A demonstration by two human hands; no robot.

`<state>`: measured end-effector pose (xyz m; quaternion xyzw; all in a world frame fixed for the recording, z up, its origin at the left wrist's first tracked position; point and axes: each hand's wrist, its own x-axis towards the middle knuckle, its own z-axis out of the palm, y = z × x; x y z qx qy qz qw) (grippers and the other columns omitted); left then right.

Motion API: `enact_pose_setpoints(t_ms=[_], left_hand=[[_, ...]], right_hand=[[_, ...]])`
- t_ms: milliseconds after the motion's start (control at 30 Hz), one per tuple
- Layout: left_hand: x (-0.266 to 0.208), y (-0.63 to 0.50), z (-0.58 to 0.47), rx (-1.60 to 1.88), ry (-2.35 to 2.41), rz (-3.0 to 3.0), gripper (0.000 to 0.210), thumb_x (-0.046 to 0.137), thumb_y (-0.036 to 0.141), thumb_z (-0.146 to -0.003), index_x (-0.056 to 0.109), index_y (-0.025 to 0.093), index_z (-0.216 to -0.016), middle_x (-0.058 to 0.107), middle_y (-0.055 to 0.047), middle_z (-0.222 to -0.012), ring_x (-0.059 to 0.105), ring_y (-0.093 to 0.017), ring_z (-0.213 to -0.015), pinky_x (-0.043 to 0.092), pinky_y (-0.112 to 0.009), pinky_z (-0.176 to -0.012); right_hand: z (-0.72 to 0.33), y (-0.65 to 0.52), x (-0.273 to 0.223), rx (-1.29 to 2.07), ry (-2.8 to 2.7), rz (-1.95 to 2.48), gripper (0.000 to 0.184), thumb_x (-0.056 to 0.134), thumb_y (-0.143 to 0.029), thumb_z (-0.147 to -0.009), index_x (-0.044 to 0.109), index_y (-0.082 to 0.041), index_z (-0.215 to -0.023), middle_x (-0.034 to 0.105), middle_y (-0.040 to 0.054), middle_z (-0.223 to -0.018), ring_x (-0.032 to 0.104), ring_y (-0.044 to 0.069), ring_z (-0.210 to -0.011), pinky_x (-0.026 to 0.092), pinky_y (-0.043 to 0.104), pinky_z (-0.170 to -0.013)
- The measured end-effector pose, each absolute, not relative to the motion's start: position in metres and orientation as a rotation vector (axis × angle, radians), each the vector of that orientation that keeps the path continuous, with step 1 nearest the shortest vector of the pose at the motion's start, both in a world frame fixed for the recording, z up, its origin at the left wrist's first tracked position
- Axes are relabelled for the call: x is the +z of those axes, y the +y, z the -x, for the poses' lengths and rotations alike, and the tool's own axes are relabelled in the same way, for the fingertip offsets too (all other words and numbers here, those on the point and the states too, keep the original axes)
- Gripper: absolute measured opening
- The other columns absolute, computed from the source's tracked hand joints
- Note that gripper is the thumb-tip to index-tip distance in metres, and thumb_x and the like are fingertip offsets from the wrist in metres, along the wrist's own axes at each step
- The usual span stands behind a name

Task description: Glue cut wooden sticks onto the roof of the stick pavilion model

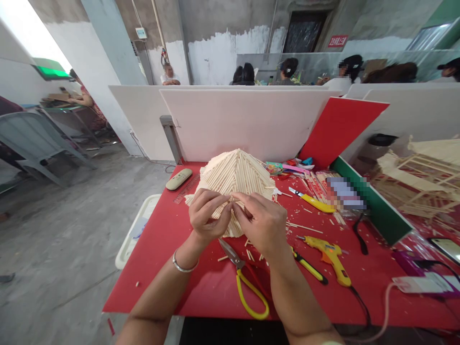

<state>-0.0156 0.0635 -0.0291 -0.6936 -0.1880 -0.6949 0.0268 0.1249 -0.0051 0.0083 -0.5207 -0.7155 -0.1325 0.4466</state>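
Note:
My left hand (pixel 209 214) and my right hand (pixel 261 221) meet in the middle of the table, thumbs and forefingers pinched together. Whatever lies between the fingertips is too small to make out. Right behind them stands a peaked, roof-like model (pixel 230 170) built of pale wooden sticks, its lower front partly hidden by the hands. Scissors (pixel 251 292) with yellow handles lie below and between my wrists. To the right of my right forearm are a yellow-and-black utility knife (pixel 311 268) and a yellow glue gun (pixel 330 256).
A second yellow knife (pixel 312 200), loose sticks (pixel 305 228) and scraps lie on the red table (pixel 151 287). A beige remote-like device (pixel 178 179) rests at the left edge. White boards (pixel 247 124) and a green board (pixel 373 206) border the table. Several people sit beyond.

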Motion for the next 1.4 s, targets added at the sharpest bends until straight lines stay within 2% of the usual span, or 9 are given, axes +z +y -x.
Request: enact_pose_setpoints(t_ms=[633, 967, 1400], left_hand=[[-0.033, 0.065, 0.019, -2.087, -0.581, 2.188, 0.024, 0.071, 0.018, -0.079, 0.068, 0.023, -0.103, 0.067, -0.002, -0.082, 0.059, -0.016, -0.068, 0.049, -0.032, -0.062], [-0.029, 0.065, 0.026, -2.160, -0.599, 2.196, 0.022, 0.061, 0.019, -0.085, 0.070, 0.023, -0.105, 0.067, -0.003, -0.083, 0.060, -0.016, -0.070, 0.050, -0.033, -0.063], [-0.021, 0.065, 0.028, -2.245, -0.504, 2.232, 0.021, 0.057, 0.014, -0.083, 0.070, 0.020, -0.099, 0.063, -0.002, -0.068, 0.053, -0.014, -0.059, 0.044, -0.029, -0.056]], right_hand=[[-0.124, -0.006, 0.009, -0.355, -1.772, 1.279, 0.022, 0.060, -0.025, -0.095, 0.073, -0.024, -0.113, 0.072, -0.0011, -0.077, 0.058, 0.009, -0.062, 0.041, 0.024, -0.065], [-0.125, -0.005, 0.007, -0.363, -1.769, 1.251, 0.021, 0.066, -0.028, -0.093, 0.073, -0.023, -0.113, 0.072, 0.0000, -0.076, 0.059, 0.010, -0.062, 0.043, 0.023, -0.064], [-0.125, -0.004, 0.009, -0.424, -1.820, 1.206, 0.021, 0.068, -0.027, -0.092, 0.074, -0.019, -0.110, 0.070, 0.0013, -0.074, 0.061, 0.010, -0.063, 0.044, 0.023, -0.064]])
